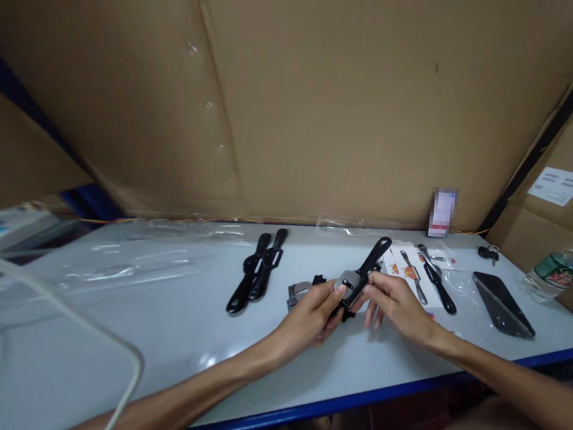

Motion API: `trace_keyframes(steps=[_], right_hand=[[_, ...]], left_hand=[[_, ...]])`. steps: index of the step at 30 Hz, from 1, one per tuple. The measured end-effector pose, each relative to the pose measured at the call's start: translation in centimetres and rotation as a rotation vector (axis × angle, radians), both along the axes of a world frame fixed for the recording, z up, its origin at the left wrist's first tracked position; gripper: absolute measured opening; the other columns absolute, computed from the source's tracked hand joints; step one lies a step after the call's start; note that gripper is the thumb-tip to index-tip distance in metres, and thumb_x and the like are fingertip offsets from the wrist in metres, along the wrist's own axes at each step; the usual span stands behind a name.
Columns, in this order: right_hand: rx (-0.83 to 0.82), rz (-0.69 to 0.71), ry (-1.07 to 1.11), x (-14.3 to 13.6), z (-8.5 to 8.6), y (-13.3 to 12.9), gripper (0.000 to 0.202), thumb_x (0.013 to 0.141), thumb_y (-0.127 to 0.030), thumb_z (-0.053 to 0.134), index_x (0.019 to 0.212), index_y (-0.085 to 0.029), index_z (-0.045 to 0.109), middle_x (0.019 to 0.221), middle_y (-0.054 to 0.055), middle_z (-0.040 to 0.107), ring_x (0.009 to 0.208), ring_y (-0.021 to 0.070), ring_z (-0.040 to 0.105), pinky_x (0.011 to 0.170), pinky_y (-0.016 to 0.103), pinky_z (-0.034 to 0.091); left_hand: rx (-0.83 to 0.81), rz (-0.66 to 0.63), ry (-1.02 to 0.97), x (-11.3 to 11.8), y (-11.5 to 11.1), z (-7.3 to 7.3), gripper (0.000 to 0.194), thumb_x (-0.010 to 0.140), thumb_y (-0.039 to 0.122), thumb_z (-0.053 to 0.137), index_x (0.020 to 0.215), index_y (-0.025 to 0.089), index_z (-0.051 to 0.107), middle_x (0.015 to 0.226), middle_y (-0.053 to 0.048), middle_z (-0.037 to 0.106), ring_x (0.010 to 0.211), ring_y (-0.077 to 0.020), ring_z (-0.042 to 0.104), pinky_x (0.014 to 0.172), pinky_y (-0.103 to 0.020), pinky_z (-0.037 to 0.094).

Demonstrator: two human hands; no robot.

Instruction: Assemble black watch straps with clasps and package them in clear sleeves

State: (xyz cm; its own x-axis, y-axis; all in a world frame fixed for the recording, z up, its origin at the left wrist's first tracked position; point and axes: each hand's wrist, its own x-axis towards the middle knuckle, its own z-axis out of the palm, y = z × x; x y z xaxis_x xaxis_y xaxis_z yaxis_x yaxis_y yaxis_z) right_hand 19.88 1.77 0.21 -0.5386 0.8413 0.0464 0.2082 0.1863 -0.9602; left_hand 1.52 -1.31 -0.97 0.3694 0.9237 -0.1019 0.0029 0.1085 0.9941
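Note:
A black spokeshave (376,255) with a grey metal blade plate at its middle is held tilted above the table. My left hand (316,308) is closed around its middle, the thumb pressed on the grey plate. My right hand (396,305) pinches at the spokeshave's right side with thumb and forefinger, the other fingers hanging loosely bent. What lies between those fingertips is too small to make out. Behind my left hand are some grey and black parts (300,291), partly hidden. Two more black spokeshaves (244,285) (268,267) lie side by side to the left.
Another spokeshave (438,285) lies right of my right hand, beside a printed card (408,272). Further right are a dark phone (502,304), keys (488,253) and a plastic bottle (560,272). Clear plastic (147,256) covers the left table; a white cable (81,321) crosses in front.

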Motion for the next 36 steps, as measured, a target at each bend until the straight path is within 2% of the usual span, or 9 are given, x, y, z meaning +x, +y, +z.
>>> trace_keyframes(steps=[9, 18, 22, 24, 26, 28, 30, 33, 36], right_hand=[[-0.001, -0.004, -0.007, 0.0, -0.3, 0.2, 0.029, 0.091, -0.044, 0.05, 0.076, -0.021, 0.044, 0.079, 0.005, 0.072, 0.051, 0.0107, 0.064, 0.043, 0.02, 0.048], [-0.001, -0.024, -0.003, -0.1, -0.4, 0.2, 0.028, 0.091, -0.043, 0.051, 0.076, -0.021, 0.045, 0.075, 0.005, 0.072, 0.051, 0.0109, 0.064, 0.042, 0.019, 0.047], [0.006, -0.01, -0.003, 0.3, 0.8, 0.4, 0.027, 0.092, -0.044, 0.05, 0.081, -0.019, 0.051, 0.079, 0.005, 0.072, 0.05, 0.0116, 0.063, 0.042, 0.021, 0.045], [0.115, -0.091, -0.017, 1.0, 2.0, 0.8, 0.027, 0.093, -0.042, 0.048, 0.09, -0.017, 0.058, 0.078, 0.004, 0.071, 0.048, 0.0107, 0.06, 0.042, 0.021, 0.042], [0.293, -0.24, -0.057, 2.1, 3.2, 1.3, 0.025, 0.094, -0.037, 0.048, 0.094, -0.017, 0.064, 0.074, 0.002, 0.069, 0.048, 0.0103, 0.057, 0.046, 0.023, 0.042], [0.454, -0.365, -0.178, 3.2, 3.8, 2.0, 0.02, 0.093, -0.03, 0.051, 0.09, -0.018, 0.067, 0.071, 0.001, 0.069, 0.055, 0.0119, 0.059, 0.055, 0.024, 0.044], [0.573, -0.41, -0.405, 4.1, 3.8, 2.5, 0.015, 0.09, -0.022, 0.055, 0.086, -0.019, 0.069, 0.075, 0.001, 0.071, 0.067, 0.015, 0.063, 0.064, 0.027, 0.045], [0.706, -0.32, -0.779, 4.3, 2.6, 2.8, 0.014, 0.089, -0.017, 0.058, 0.087, -0.021, 0.072, 0.089, 0.003, 0.074, 0.086, 0.0205, 0.065, 0.075, 0.031, 0.043], [0.796, -0.176, -0.979, 3.2, 1.3, 2.7, 0.015, 0.092, -0.02, 0.058, 0.097, -0.019, 0.072, 0.1, 0.009, 0.072, 0.1, 0.0249, 0.06, 0.08, 0.034, 0.043]], left_hand=[[-0.051, 0.02, 0.005, 0.2, -0.3, 0.3, 0.048, 0.084, 0.069, 0.051, 0.081, 0.022, 0.043, 0.052, 0.01, 0.035, 0.038, -0.004, 0.021, 0.035, -0.017, 0.017], [-0.057, -0.007, -0.011, 0.3, -0.3, 0.6, 0.045, 0.084, 0.065, 0.054, 0.079, 0.022, 0.041, 0.054, 0.01, 0.036, 0.039, -0.0042, 0.023, 0.036, -0.017, 0.016], [-0.08, 0.009, -0.06, 0.1, -0.4, 0.7, 0.042, 0.085, 0.061, 0.056, 0.081, 0.022, 0.042, 0.054, 0.01, 0.036, 0.039, -0.0039, 0.021, 0.035, -0.016, 0.016], [-0.101, 0.054, -0.107, -0.1, -0.3, 1.0, 0.041, 0.086, 0.059, 0.056, 0.079, 0.022, 0.04, 0.055, 0.01, 0.035, 0.04, -0.0037, 0.019, 0.035, -0.016, 0.014], [-0.125, 0.113, -0.158, -0.3, -0.2, 1.4, 0.04, 0.087, 0.055, 0.057, 0.076, 0.022, 0.038, 0.055, 0.009, 0.034, 0.041, -0.0033, 0.017, 0.036, -0.016, 0.012], [-0.154, 0.154, -0.199, -0.5, 0.0, 1.7, 0.039, 0.088, 0.052, 0.058, 0.075, 0.021, 0.038, 0.056, 0.009, 0.033, 0.043, -0.003, 0.015, 0.037, -0.016, 0.009], [-0.193, 0.168, -0.216, -0.7, 0.2, 1.9, 0.038, 0.089, 0.05, 0.058, 0.075, 0.021, 0.039, 0.056, 0.009, 0.032, 0.043, -0.0029, 0.014, 0.037, -0.016, 0.007], [-0.231, 0.16, -0.207, -0.6, 0.2, 1.7, 0.039, 0.09, 0.05, 0.056, 0.072, 0.02, 0.038, 0.055, 0.009, 0.031, 0.043, -0.0029, 0.013, 0.038, -0.016, 0.007], [-0.222, 0.158, -0.19, -0.5, 0.2, 1.3, 0.041, 0.089, 0.052, 0.056, 0.07, 0.021, 0.037, 0.055, 0.009, 0.031, 0.043, -0.003, 0.014, 0.038, -0.017, 0.007]])
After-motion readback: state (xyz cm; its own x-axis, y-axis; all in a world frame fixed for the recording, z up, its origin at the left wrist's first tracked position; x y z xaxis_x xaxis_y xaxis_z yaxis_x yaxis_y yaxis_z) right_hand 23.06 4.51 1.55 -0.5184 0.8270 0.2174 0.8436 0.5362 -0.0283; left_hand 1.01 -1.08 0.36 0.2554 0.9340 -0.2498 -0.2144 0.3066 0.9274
